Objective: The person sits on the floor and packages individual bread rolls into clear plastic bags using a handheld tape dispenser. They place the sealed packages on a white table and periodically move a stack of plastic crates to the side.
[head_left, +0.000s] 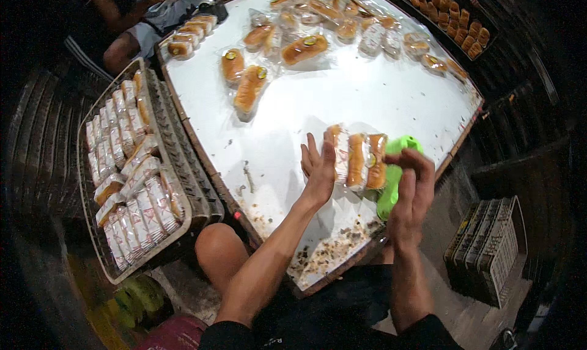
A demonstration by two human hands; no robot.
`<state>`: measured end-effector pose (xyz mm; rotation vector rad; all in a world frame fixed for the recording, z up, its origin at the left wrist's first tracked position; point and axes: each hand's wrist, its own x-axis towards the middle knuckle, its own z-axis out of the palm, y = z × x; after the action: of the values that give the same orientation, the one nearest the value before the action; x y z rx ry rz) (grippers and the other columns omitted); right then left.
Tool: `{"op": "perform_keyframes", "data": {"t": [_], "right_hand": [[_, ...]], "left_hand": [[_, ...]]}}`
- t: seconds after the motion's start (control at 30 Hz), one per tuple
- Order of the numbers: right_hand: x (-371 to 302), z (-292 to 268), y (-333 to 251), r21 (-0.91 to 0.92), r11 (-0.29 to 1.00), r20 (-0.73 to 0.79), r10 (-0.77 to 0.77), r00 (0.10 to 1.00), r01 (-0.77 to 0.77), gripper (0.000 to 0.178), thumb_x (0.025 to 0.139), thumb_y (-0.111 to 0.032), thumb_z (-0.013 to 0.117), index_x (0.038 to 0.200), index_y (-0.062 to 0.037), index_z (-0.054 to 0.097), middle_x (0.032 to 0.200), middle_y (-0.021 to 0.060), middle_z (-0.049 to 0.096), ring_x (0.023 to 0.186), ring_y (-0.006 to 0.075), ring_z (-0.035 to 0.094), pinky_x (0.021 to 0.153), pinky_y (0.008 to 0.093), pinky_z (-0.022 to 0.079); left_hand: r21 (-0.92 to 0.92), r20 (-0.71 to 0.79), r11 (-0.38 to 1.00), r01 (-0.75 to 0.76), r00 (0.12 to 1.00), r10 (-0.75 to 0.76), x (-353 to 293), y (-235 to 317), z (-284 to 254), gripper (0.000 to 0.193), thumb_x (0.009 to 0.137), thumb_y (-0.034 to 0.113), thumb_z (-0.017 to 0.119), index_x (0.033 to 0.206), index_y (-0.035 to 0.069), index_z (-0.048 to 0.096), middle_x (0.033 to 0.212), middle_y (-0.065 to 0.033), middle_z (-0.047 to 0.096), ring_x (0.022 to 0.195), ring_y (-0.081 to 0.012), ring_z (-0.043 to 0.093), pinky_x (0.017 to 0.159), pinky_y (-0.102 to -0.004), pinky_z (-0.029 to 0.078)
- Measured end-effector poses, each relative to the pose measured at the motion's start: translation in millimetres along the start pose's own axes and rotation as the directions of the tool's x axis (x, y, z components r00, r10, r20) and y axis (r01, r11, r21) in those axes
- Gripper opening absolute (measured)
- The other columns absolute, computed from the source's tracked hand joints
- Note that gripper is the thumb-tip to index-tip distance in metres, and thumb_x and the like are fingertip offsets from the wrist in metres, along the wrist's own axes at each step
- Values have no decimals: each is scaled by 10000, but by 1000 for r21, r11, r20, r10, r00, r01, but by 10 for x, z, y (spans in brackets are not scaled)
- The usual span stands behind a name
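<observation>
A short row of bread rolls point(357, 160) in clear wrappers stands on edge on the white table, between my two hands. My left hand point(320, 171) is at the row's left side, its fingers stretched up and apart; the palm faces the wrappers. On the right, my right hand point(411, 188) has its fingers spread and partly bent, with the fingertips close to the last roll. I cannot tell whether they touch it. A bright green plastic object point(391, 193) lies beside the row, partly hidden behind my right hand; its kind is unclear.
More wrapped rolls point(306, 49) lie loose across the far table point(202, 114). A crate point(186, 218) packed with wrapped rolls stands at the left. Crumbs point(333, 247) litter the near corner. A tray of unwrapped rolls point(454, 21) is far right, stacked crates point(483, 246) lower right. Another person point(131, 35) sits far left.
</observation>
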<state>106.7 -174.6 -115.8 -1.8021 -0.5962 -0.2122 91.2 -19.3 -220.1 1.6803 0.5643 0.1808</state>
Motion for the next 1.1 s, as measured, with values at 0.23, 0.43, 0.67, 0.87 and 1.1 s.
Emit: {"op": "perform_keyframes", "data": {"t": [0.23, 0.43, 0.67, 0.87, 1.1], "right_hand": [[1199, 1989, 238, -328, 764, 559, -318, 766, 556, 637, 807, 16, 592, 1415, -106, 446, 1458, 185, 447, 1281, 388, 473, 1034, 467, 441], [1609, 3094, 730, -448, 323, 759, -355, 546, 833, 520, 918, -145, 560, 1426, -195, 458, 1589, 117, 306, 1447, 368, 301, 1116, 540, 361], [1587, 2689, 541, -441, 679, 760, -67, 647, 588, 374, 878, -220, 689, 1177, -97, 501, 1188, 176, 644, 1125, 361, 608, 916, 494, 476], [473, 1615, -233, 95, 994, 664, -23, 747, -54, 772, 913, -284, 665, 1543, -116, 251, 808, 48, 519, 733, 170, 520, 708, 308, 445], [-81, 644, -653, 79, 982, 173, -182, 968, 170, 216, 997, -215, 562, 1057, -25, 646, 995, 112, 544, 918, 246, 533, 836, 362, 447]], "left_hand": [[-465, -551, 835, -294, 835, -14, -343, 626, -1412, 796, 1005, 666, 172, 1431, 48, 438, 1481, -120, 427, 1408, -280, 261, 1170, -471, 70], [-562, -718, 719, -409, 673, -179, -389, 757, -1907, 658, 1022, 602, 306, 1354, 65, 491, 1393, -85, 478, 1298, -224, 342, 1130, -436, 141], [-559, -667, 748, -358, 730, -149, -474, 727, -1962, 561, 1024, 449, 452, 1376, 13, 415, 1376, -141, 434, 1330, -260, 330, 1136, -445, 185], [-703, -465, 691, -167, 844, -268, -335, 560, -1672, 499, 1055, 433, 422, 1323, 15, 373, 1311, -136, 436, 1233, -240, 440, 1070, -369, 324], [-106, -442, 816, -568, 762, 474, -723, 599, -871, 404, 1082, 370, 363, 1038, -4, 508, 940, -92, 529, 869, -186, 513, 790, -324, 444]]}}
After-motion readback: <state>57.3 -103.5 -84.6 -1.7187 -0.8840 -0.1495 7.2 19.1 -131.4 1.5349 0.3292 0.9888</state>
